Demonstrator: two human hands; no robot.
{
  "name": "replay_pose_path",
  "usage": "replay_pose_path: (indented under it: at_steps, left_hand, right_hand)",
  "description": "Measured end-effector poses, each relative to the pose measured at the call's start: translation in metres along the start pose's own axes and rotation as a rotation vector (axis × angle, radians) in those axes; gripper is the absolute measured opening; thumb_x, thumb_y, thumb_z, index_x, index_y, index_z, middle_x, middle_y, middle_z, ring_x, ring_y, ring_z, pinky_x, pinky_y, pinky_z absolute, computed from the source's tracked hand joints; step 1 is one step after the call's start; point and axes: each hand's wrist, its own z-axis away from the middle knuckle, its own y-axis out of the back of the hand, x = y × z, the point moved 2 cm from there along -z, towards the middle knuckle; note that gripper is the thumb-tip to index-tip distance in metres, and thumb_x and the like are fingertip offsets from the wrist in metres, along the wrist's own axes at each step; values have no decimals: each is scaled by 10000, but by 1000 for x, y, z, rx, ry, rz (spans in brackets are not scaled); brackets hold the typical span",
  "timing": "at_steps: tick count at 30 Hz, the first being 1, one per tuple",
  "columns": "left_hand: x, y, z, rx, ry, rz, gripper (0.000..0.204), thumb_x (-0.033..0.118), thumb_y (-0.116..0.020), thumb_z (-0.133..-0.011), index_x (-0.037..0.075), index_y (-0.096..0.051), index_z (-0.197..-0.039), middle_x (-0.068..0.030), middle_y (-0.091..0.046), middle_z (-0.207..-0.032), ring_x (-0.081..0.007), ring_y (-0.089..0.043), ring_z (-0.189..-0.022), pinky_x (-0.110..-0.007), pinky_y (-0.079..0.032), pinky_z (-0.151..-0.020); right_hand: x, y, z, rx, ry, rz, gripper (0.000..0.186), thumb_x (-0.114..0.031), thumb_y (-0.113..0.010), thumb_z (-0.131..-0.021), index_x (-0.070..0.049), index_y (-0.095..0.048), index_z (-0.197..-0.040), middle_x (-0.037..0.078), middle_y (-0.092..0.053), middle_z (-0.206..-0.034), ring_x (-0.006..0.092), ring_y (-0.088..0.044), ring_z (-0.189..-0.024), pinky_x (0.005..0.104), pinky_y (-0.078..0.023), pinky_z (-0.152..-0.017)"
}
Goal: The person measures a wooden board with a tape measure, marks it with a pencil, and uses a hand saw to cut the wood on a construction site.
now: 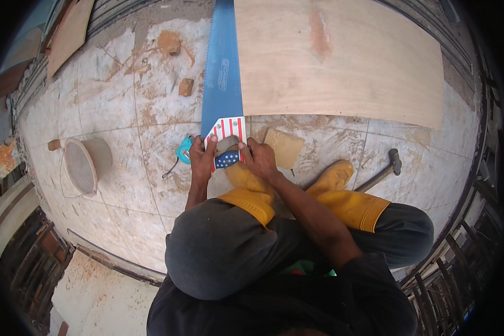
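Note:
A hand saw with a blue blade (221, 84) lies lengthwise along the left edge of a pale plywood sheet (341, 61). My left hand (201, 157) grips the left side of its handle (229, 129), patterned with red and white stripes and stars on blue, thumb on top. My right hand (260, 159) grips the handle's right side with curled fingers, above my yellow boot (243, 182). A teal tape measure (185, 150) sits just left of my left hand. A tan square piece (283, 147) lies beyond my right hand.
A hammer (378, 173) lies on the tiled floor (123, 224) right of my other boot. A bucket (87, 168) stands at left, beside a small block (54, 145). More blocks (186, 87) lie left of the blade. Boards (70, 33) rest along the upper-left edge; slatted timber lines the lower right.

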Motion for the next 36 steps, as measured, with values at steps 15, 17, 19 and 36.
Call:
replay_pose_path:
  at_steps: [15,17,19,36]
  left_hand:
    - [2,-3,0,3,8,82,236,245,-694,-929,63,-556,-872,17,-550,-639,-46,-478,-540,-214,-395,-518]
    - [1,-3,0,-1,15,94,236,244,-693,-930,63,-553,-873,13,-551,-638,-48,-481,-538,-215,-399,-518]
    - [0,-2,-1,3,24,127,236,243,-691,-931,62,-550,-875,9,-552,-638,-51,-484,-538,-216,-403,-519]
    - [-4,-5,2,-6,18,162,234,234,-696,-928,76,-537,-861,6,-564,-653,-54,-499,-548,-214,-417,-534]
  right_hand:
    - [0,2,-3,-11,45,35,389,-365,-541,-960,-18,-570,-787,213,-546,-542,410,-587,-533,484,-454,-511]
    - [0,3,-3,-13,52,49,394,-370,-543,-958,-16,-573,-786,218,-552,-548,414,-590,-539,488,-459,-517]
    - [0,3,-4,-37,48,54,400,-375,-544,-956,-15,-575,-784,223,-556,-554,417,-593,-544,489,-463,-521]
    - [2,7,-7,-26,69,112,425,-393,-566,-941,-20,-577,-736,205,-573,-554,403,-608,-546,484,-482,-527]
